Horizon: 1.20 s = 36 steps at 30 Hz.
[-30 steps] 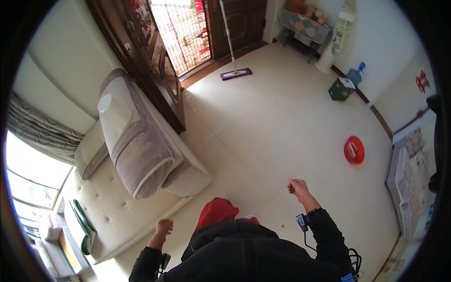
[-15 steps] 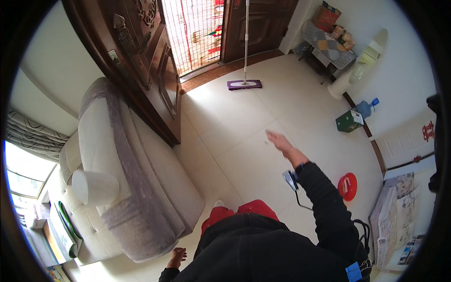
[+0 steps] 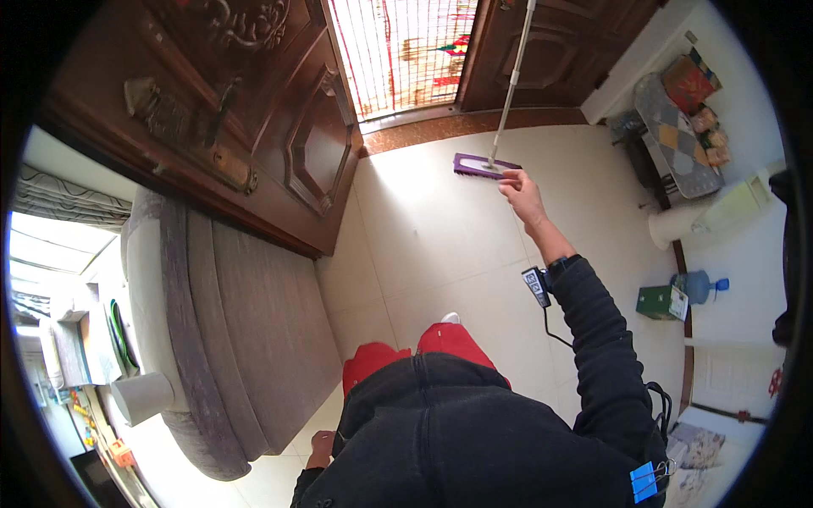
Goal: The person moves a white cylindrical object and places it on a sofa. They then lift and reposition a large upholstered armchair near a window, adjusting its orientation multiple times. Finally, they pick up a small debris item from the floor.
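A flat mop with a purple head (image 3: 474, 166) stands on the tiled floor near the doorway. Its pale pole (image 3: 512, 85) leans up past the dark door leaf (image 3: 555, 55). My right hand (image 3: 523, 199) reaches forward with its fingers stretched and holds nothing. In the view its fingertips overlap the right end of the mop head; the pole is beyond them, not grasped. Low at my left side, my left hand (image 3: 321, 449) hangs beside my jacket, nearest the sofa (image 3: 262, 339); its fingers are mostly hidden.
A carved wooden door (image 3: 279, 127) stands swung inward on the left, beside a barred doorway (image 3: 406, 55). Along the right wall are a covered small table (image 3: 673, 127), a green box (image 3: 662, 302) and a blue water bottle (image 3: 699, 286). A small device (image 3: 536, 286) hangs at my right wrist.
I have moved forward, so the mop and doorway are closer. My right hand has risen toward the mop. My left hand is now more covered by my jacket.
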Motion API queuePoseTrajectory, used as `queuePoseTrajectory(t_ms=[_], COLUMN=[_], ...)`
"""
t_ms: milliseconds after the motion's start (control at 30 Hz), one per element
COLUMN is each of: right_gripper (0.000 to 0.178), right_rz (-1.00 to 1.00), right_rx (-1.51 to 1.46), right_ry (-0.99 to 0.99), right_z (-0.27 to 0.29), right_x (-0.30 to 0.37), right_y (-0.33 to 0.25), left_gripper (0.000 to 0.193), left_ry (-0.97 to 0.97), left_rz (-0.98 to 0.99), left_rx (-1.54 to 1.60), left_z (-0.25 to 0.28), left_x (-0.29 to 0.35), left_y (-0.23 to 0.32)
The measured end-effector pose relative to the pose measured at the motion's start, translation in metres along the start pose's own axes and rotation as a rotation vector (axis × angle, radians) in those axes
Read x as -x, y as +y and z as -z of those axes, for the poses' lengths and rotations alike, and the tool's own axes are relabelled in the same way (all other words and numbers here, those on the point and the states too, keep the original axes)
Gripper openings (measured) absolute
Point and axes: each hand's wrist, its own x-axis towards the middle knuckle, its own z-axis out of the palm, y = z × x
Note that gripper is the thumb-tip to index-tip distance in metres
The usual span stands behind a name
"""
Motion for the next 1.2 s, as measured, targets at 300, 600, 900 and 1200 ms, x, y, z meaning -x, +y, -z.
queuePoseTrajectory(t_ms=[300, 600, 900, 1200], right_gripper=[0.017, 0.027, 0.045, 0.037], right_rz=[-0.046, -0.211, -0.03, 0.13], right_rx=[-0.273, -0.013, 0.318, -0.178], right_ry=[-0.138, 0.052, 0.112, -0.016], right_z=[0.053, 0.102, 0.137, 0.185], right_x=[-0.165, -0.276, -0.551, -0.838], right_y=[0.047, 0.093, 0.074, -0.005], left_gripper=[0.012, 0.018, 0.045, 0.059], left_ry=[-0.012, 0.018, 0.367, 0.493], left_rz=[0.247, 0.218, -0.133, 0.41], left_rx=[0.251, 0.291, 0.07, 0.463], left_z=[-0.067, -0.066, -0.1, -0.33], left_x=[-0.032, -0.174, -0.172, 0.028], left_y=[0.133, 0.44, 0.566, 0.511])
